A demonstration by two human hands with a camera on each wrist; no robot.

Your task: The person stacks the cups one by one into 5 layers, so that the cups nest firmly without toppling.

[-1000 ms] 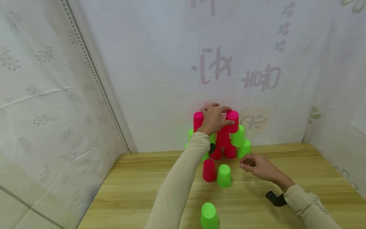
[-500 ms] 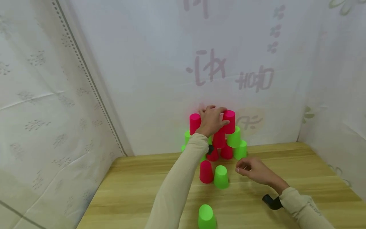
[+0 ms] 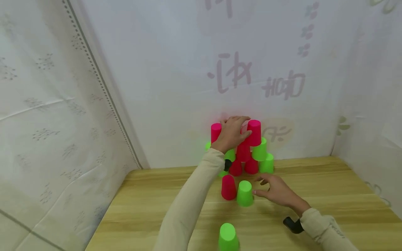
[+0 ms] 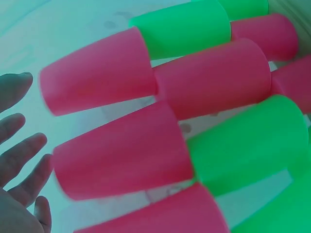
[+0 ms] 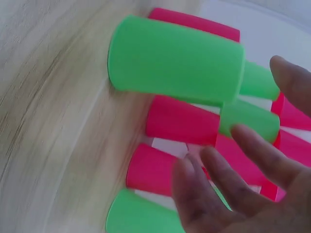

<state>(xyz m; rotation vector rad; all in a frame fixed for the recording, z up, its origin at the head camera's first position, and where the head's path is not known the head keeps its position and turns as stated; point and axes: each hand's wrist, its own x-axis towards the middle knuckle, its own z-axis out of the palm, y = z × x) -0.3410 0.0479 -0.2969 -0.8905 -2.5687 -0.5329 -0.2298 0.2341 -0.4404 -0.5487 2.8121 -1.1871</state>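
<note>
In the head view, a stepped stack of upside-down pink and green cups stands against the back wall, pink ones along its top row. My left hand (image 3: 231, 134) hovers at that row with fingers spread, near the top right pink cup (image 3: 254, 132). The left wrist view shows a fingertip at the base of the middle pink cup (image 4: 121, 153); whether it touches is unclear. My right hand (image 3: 277, 190) holds nothing, its thumb and fingers parted just right of a loose green cup (image 3: 245, 194). A red cup (image 3: 228, 188) stands beside that green one.
Nearer the front edge of the wooden table (image 3: 150, 209) stands another green cup (image 3: 228, 237). Patterned cloth (image 3: 176, 87) walls in the back and both sides. A black wrist device (image 3: 293, 225) juts from the right sleeve.
My right hand has moved left toward the loose green cup, and its thumb and fingers have spread apart. The left hand has shifted only slightly at the top row. The cups keep their places.
</note>
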